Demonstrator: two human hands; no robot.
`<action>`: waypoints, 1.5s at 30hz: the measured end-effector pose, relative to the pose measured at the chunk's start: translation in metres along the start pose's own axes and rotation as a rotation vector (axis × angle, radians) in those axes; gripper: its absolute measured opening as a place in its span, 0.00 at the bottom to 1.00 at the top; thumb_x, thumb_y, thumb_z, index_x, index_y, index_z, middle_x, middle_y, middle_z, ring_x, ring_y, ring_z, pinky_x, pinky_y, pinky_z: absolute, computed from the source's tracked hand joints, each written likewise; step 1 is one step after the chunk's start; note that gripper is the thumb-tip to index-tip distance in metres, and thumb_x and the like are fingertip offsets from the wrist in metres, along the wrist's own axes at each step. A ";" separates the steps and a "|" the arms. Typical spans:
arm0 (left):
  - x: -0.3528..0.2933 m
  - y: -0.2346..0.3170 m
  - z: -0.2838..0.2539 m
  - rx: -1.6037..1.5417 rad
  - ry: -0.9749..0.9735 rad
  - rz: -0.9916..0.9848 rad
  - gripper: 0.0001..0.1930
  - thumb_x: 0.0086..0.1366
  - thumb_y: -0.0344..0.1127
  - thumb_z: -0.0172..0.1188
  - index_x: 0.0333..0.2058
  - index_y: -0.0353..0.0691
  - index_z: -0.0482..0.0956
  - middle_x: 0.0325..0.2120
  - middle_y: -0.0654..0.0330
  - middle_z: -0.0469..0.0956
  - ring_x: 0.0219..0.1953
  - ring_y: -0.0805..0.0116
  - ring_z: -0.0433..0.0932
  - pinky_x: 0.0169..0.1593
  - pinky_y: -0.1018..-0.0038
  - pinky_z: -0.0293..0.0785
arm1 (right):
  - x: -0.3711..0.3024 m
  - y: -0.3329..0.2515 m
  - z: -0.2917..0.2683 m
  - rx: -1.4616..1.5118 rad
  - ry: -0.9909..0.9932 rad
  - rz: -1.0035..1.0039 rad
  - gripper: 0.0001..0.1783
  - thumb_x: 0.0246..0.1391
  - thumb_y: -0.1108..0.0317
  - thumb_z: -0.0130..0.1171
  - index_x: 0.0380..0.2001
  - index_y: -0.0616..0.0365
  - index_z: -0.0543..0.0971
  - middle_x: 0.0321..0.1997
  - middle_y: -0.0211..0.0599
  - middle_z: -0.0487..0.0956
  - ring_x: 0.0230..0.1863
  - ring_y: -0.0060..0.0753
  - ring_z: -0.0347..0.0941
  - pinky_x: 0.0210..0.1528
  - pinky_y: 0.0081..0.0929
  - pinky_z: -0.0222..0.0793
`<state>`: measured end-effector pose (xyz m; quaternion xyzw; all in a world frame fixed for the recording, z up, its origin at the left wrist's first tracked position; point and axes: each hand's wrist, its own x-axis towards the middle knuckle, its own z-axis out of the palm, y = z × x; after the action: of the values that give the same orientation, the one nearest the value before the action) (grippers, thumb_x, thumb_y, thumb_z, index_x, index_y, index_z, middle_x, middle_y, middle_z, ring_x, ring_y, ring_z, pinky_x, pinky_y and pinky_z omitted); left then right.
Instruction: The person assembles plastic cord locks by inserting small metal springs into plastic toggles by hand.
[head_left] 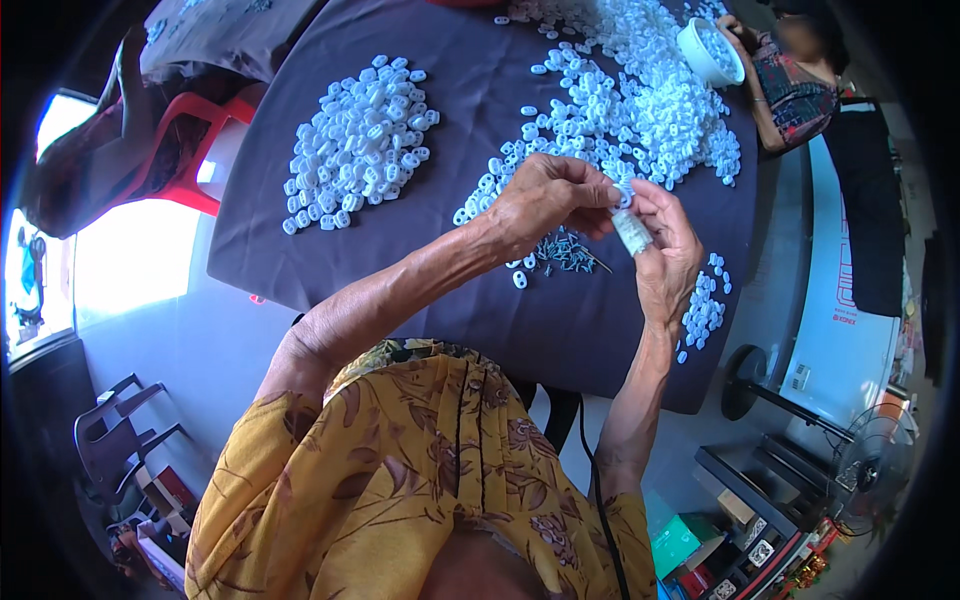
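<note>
My left hand [550, 200] and my right hand [672, 240] meet above the dark tablecloth. Between their fingertips is a small white oval piece [625, 192], which looks like the two-holed plastic pieces on the table. Both hands are closed in a pinch on it, and fingers partly hide it. White tape [631, 231] wraps my right thumb. Just below the hands lies a small heap of dark screws [566, 253], with a thin pointed rod [600, 262] beside it. A few loose white pieces [519, 280] rest left of the screws.
A big heap of white pieces [670, 115] spreads across the far right, a separate pile [360, 140] sits left, and a small group [703, 315] lies near the right edge. A person [795, 85] sits by a white tub [711, 53]. A red chair [205, 120] stands left.
</note>
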<state>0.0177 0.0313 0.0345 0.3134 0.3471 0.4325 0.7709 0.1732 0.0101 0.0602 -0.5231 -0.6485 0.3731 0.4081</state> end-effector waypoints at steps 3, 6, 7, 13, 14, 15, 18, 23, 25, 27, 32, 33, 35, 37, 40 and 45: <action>0.003 -0.004 -0.002 -0.034 0.046 0.020 0.09 0.53 0.32 0.60 0.27 0.32 0.75 0.21 0.56 0.76 0.23 0.70 0.76 0.29 0.75 0.75 | 0.000 -0.009 0.007 -0.459 0.027 -0.147 0.21 0.37 0.78 0.55 0.40 0.61 0.72 0.32 0.42 0.75 0.33 0.37 0.73 0.36 0.28 0.68; 0.001 -0.004 0.002 -0.013 0.029 0.020 0.09 0.53 0.33 0.60 0.27 0.32 0.75 0.21 0.56 0.76 0.24 0.69 0.76 0.30 0.74 0.76 | 0.007 -0.002 0.006 -0.667 0.005 -0.357 0.20 0.34 0.78 0.55 0.38 0.63 0.72 0.32 0.46 0.75 0.35 0.45 0.72 0.37 0.34 0.68; 0.002 -0.005 0.001 -0.014 0.029 0.020 0.09 0.53 0.33 0.60 0.27 0.32 0.75 0.21 0.56 0.76 0.24 0.69 0.76 0.30 0.74 0.76 | 0.008 0.001 0.006 -0.707 -0.004 -0.352 0.20 0.34 0.79 0.53 0.38 0.62 0.71 0.35 0.46 0.75 0.38 0.48 0.72 0.40 0.34 0.68; 0.001 -0.003 -0.001 -0.109 0.038 -0.061 0.11 0.55 0.38 0.59 0.28 0.35 0.77 0.24 0.60 0.76 0.26 0.73 0.75 0.33 0.75 0.73 | 0.007 -0.005 0.002 -0.688 -0.072 -0.319 0.19 0.34 0.79 0.53 0.37 0.65 0.72 0.34 0.48 0.75 0.36 0.48 0.72 0.38 0.34 0.68; 0.002 -0.003 -0.002 -0.091 0.019 -0.068 0.11 0.55 0.39 0.59 0.29 0.36 0.77 0.24 0.60 0.76 0.26 0.73 0.75 0.33 0.75 0.73 | 0.007 -0.004 0.002 -0.689 -0.074 -0.319 0.19 0.34 0.79 0.53 0.37 0.65 0.72 0.34 0.48 0.75 0.36 0.48 0.72 0.38 0.34 0.68; 0.002 -0.003 -0.003 -0.073 -0.001 -0.075 0.11 0.55 0.39 0.59 0.29 0.36 0.77 0.24 0.60 0.76 0.26 0.73 0.74 0.33 0.75 0.73 | 0.007 -0.003 0.002 -0.693 -0.075 -0.339 0.19 0.34 0.79 0.53 0.37 0.65 0.72 0.34 0.48 0.75 0.35 0.48 0.72 0.38 0.34 0.68; 0.003 -0.004 -0.005 -0.009 -0.035 -0.051 0.11 0.55 0.40 0.59 0.29 0.36 0.78 0.23 0.61 0.76 0.25 0.75 0.74 0.32 0.76 0.72 | 0.008 -0.003 0.002 -0.697 -0.083 -0.370 0.19 0.35 0.78 0.53 0.37 0.67 0.72 0.33 0.48 0.75 0.34 0.48 0.72 0.37 0.34 0.68; 0.003 -0.003 -0.004 0.004 -0.036 -0.021 0.11 0.56 0.40 0.59 0.28 0.37 0.78 0.23 0.63 0.75 0.25 0.76 0.73 0.32 0.77 0.72 | 0.012 -0.005 -0.002 -0.742 -0.116 -0.403 0.17 0.34 0.78 0.53 0.35 0.68 0.71 0.31 0.47 0.73 0.33 0.47 0.71 0.34 0.35 0.67; 0.002 -0.003 -0.004 0.012 -0.035 -0.011 0.10 0.56 0.40 0.59 0.28 0.37 0.78 0.23 0.63 0.75 0.25 0.76 0.73 0.31 0.78 0.71 | 0.013 -0.004 -0.004 -0.741 -0.147 -0.460 0.17 0.33 0.78 0.52 0.33 0.67 0.71 0.29 0.46 0.72 0.32 0.48 0.70 0.33 0.37 0.66; 0.001 -0.002 -0.004 -0.011 -0.049 -0.016 0.10 0.56 0.39 0.58 0.28 0.37 0.77 0.23 0.62 0.75 0.26 0.75 0.74 0.33 0.76 0.72 | 0.014 -0.003 -0.005 -0.742 -0.156 -0.467 0.17 0.33 0.78 0.52 0.33 0.67 0.71 0.28 0.46 0.72 0.31 0.48 0.69 0.33 0.37 0.66; 0.002 -0.004 -0.006 -0.100 -0.078 -0.050 0.11 0.57 0.39 0.57 0.29 0.35 0.77 0.24 0.60 0.75 0.27 0.72 0.75 0.34 0.74 0.74 | 0.014 -0.003 -0.007 -0.721 -0.157 -0.504 0.16 0.32 0.77 0.53 0.32 0.68 0.71 0.27 0.46 0.71 0.29 0.47 0.69 0.31 0.37 0.66; 0.003 -0.004 -0.006 -0.112 -0.098 -0.047 0.11 0.57 0.39 0.57 0.29 0.35 0.77 0.24 0.59 0.76 0.28 0.71 0.76 0.35 0.73 0.75 | 0.013 -0.003 -0.007 -0.723 -0.153 -0.518 0.15 0.32 0.77 0.54 0.31 0.68 0.71 0.26 0.46 0.71 0.29 0.47 0.69 0.31 0.36 0.66; 0.003 -0.004 -0.007 -0.079 -0.116 -0.036 0.11 0.57 0.39 0.57 0.29 0.35 0.76 0.24 0.59 0.76 0.28 0.71 0.76 0.35 0.73 0.75 | 0.013 -0.003 -0.007 -0.721 -0.152 -0.534 0.15 0.32 0.77 0.54 0.30 0.68 0.71 0.25 0.45 0.71 0.28 0.47 0.69 0.30 0.36 0.66; 0.003 -0.005 -0.007 -0.046 -0.136 -0.026 0.11 0.57 0.38 0.56 0.29 0.34 0.76 0.25 0.59 0.76 0.27 0.71 0.76 0.35 0.73 0.75 | 0.013 -0.004 -0.008 -0.729 -0.162 -0.528 0.14 0.33 0.77 0.55 0.29 0.68 0.71 0.25 0.45 0.71 0.28 0.46 0.68 0.29 0.36 0.65; 0.003 -0.006 -0.007 -0.023 -0.151 0.004 0.12 0.58 0.39 0.56 0.29 0.34 0.76 0.25 0.58 0.76 0.28 0.70 0.76 0.35 0.72 0.75 | 0.014 -0.004 -0.008 -0.717 -0.174 -0.531 0.13 0.33 0.77 0.55 0.29 0.67 0.71 0.25 0.45 0.71 0.28 0.46 0.68 0.29 0.36 0.65; 0.002 -0.006 -0.009 -0.121 -0.146 -0.041 0.12 0.57 0.40 0.56 0.29 0.35 0.76 0.24 0.59 0.76 0.27 0.71 0.76 0.34 0.72 0.75 | 0.014 -0.001 -0.007 -0.719 -0.168 -0.549 0.14 0.33 0.75 0.58 0.28 0.65 0.71 0.24 0.43 0.71 0.26 0.44 0.69 0.29 0.36 0.65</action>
<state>0.0138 0.0317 0.0240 0.2900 0.2696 0.4128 0.8202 0.1777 0.0238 0.0662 -0.4084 -0.8821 0.0438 0.2305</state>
